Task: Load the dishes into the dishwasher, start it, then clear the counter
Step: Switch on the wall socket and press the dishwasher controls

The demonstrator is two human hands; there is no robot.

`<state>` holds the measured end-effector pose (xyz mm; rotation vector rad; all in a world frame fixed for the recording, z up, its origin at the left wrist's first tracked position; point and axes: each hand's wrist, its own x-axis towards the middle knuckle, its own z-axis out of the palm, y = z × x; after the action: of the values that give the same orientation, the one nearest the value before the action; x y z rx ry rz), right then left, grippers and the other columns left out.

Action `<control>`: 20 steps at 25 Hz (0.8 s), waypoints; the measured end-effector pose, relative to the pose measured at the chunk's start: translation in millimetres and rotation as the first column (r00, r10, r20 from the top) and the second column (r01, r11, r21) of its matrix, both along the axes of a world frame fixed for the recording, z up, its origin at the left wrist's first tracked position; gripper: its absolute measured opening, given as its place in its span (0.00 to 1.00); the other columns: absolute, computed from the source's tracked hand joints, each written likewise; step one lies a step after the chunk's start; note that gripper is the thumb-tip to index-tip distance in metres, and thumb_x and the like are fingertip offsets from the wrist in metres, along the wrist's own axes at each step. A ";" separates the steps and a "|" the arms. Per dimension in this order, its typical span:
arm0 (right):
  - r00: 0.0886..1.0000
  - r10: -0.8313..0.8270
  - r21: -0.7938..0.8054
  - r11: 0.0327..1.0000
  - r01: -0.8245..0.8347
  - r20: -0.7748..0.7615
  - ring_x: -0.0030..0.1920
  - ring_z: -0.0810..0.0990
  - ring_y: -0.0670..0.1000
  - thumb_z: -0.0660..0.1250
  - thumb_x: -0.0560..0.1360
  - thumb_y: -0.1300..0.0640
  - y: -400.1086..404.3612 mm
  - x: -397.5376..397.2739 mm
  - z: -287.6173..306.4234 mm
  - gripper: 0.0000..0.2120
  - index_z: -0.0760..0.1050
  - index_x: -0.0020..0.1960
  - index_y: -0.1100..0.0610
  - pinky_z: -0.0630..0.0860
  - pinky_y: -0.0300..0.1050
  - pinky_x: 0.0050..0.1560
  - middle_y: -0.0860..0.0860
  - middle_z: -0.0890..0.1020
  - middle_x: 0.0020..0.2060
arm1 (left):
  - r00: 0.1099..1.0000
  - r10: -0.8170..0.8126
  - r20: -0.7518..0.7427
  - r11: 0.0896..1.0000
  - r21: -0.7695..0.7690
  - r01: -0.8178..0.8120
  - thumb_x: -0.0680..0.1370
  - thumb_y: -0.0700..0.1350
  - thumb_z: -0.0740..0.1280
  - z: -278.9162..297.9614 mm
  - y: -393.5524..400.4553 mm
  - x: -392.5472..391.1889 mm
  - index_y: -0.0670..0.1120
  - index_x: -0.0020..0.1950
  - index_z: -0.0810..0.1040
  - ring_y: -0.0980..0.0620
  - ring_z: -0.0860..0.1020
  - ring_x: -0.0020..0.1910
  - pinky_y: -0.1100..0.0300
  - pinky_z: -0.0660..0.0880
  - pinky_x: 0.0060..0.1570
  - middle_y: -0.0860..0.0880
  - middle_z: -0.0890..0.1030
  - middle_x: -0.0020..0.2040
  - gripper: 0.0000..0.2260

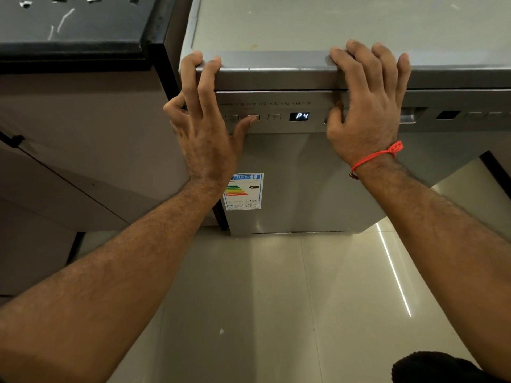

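both hands are up on the stainless dishwasher (290, 175), which fills the frame from centre to 3 o'clock with its door closed. left hand (204, 128), at about 10 o'clock from centre, has its index and middle fingers hooked over the front edge of the machine's top panel (304, 31), the other two fingers loosely curled at the corner, and its thumb (244, 125) stretched out so the tip lies on a button (253, 117) of the control strip; it grips nothing. right hand (367, 106), at about 2 o'clock, lies with its fingers spread flat over the same top edge, thumb tucked down against the control strip; it too holds nothing. a red thread bracelet (376, 156) circles the right wrist. between the hands a small display (299, 116) reads "p4". an energy label (243, 191) is stuck on the door below the left hand. a dark counter (74, 29) sits at 10 o'clock, just beside the machine. glossy floor tiles (262, 299) fill 6 o'clock.
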<state>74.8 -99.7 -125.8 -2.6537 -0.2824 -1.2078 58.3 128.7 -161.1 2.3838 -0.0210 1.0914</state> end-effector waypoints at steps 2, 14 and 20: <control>1.000 -0.004 0.005 1.000 0.004 0.008 0.74 0.64 0.56 0.63 0.67 0.58 0.8 0.7 -1.0 0.33 0.69 0.73 0.51 0.50 0.62 0.77 0.49 0.71 0.71 | 1.000 0.006 0.001 1.000 0.001 -0.006 0.73 0.71 0.69 0.6 -0.6 0.6 0.55 0.74 0.56 0.46 0.68 0.57 0.55 0.71 0.55 0.45 0.62 0.78 0.38; 0.973 0.100 -0.120 0.985 -0.127 -0.208 0.79 0.52 0.60 0.61 0.64 0.63 -22.9 -23.6 11.6 0.43 0.57 0.80 0.54 0.47 0.62 0.78 0.54 0.59 0.79 | 0.975 0.013 -0.224 0.996 0.091 0.008 0.72 0.55 0.75 8.8 -15.5 -27.4 0.44 0.83 0.48 0.35 0.52 0.79 0.40 0.60 0.72 0.37 0.46 0.82 0.50; 0.961 0.131 0.102 0.989 -0.109 -0.245 0.76 0.56 0.63 0.61 0.65 0.70 -92.3 -69.0 -29.1 0.38 0.68 0.74 0.54 0.57 0.49 0.77 0.59 0.59 0.77 | 0.960 -0.036 -0.279 0.916 0.375 0.143 0.69 0.49 0.74 -1.9 -87.1 -55.1 0.52 0.82 0.56 0.33 0.45 0.80 0.36 0.55 0.75 0.39 0.47 0.82 0.44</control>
<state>5.8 -191.9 -154.9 -2.6332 -0.3331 -0.8169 3.1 41.6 -163.1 2.8397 -0.2795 0.7679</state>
